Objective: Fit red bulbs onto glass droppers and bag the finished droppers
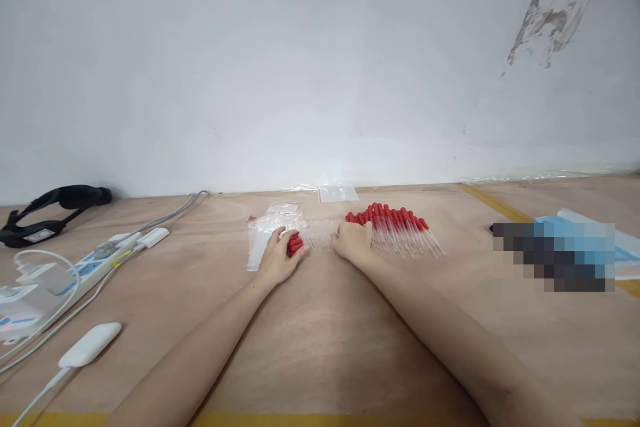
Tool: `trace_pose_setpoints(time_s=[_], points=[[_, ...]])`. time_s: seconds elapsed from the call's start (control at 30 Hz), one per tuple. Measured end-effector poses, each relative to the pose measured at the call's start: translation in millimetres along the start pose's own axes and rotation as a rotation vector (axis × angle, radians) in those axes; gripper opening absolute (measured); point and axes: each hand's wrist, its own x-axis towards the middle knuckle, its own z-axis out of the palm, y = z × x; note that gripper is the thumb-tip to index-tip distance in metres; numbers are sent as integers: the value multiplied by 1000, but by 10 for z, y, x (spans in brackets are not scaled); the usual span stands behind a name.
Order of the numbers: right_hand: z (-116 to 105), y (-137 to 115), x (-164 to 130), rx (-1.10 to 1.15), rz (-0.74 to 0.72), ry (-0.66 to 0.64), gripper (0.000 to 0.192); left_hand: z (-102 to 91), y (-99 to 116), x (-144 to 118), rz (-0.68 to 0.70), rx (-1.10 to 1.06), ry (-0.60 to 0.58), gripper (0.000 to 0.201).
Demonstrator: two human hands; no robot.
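Brown paper covers the surface, and at its centre we see a small bundle of red-capped droppers (304,241) lying between both hands. Our left hand (277,258) has its grip closed around the red caps; our right hand (354,241) curls over the clear tips (we cannot tell how firmly). Clear bags (260,240) lie under the left hand, at nine o'clock from the bundle. More droppers (400,227) fan out at three o'clock. A power strip (95,264) sits far towards nine.
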Motion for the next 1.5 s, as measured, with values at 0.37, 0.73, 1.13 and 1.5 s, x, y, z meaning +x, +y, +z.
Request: trace_pose_setpoints(time_s=[0.37,0.73,1.13,1.5], points=[[13,-27,110,49,109,-88,25,-83,123,-30,5,-5,154,10],[-125,575,-354,157,-96,224,20,-79,92,-16,2,-12,110,16],[-62,807,-654,344,-411,308,26,-61,286,-137,51,-287,152,22],[-84,715,-741,277,-596,271,20,-15,629,-261,172,-225,-230,22]])
